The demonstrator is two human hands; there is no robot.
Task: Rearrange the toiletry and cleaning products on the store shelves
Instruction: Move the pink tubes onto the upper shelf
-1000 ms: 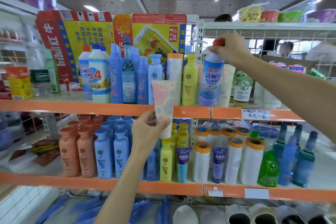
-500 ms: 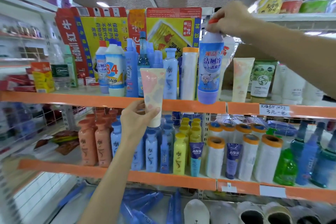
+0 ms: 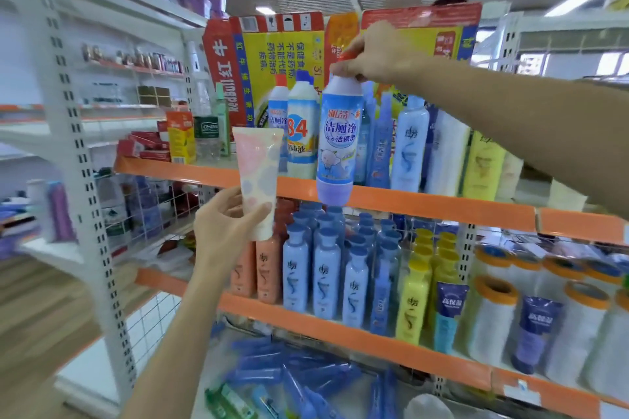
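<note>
My right hand [image 3: 374,54] grips the red cap of a blue and white toilet-cleaner bottle [image 3: 338,139]. The bottle hangs in the air in front of the upper orange shelf [image 3: 425,204], its base below the shelf edge. My left hand [image 3: 228,228] holds a pale pink tube [image 3: 258,177] with pastel spots, cap end down, in front of the same shelf's left part. Behind both stand a white "84" disinfectant bottle [image 3: 301,133] and a second toilet-cleaner bottle [image 3: 277,112].
Blue, white and yellow bottles [image 3: 410,146] line the upper shelf before flattened cartons [image 3: 272,54]. The middle shelf [image 3: 340,326] holds orange, blue and yellow bottles, tubes and plastic rolls [image 3: 493,326]. Blue packs [image 3: 299,374] lie on the bottom shelf. A white upright [image 3: 92,201] stands left.
My right hand has lifted the toilet-cleaner bottle off the upper shelf and carried it left, out past the shelf edge. My view has swung left. My left hand still holds the pink tube.
</note>
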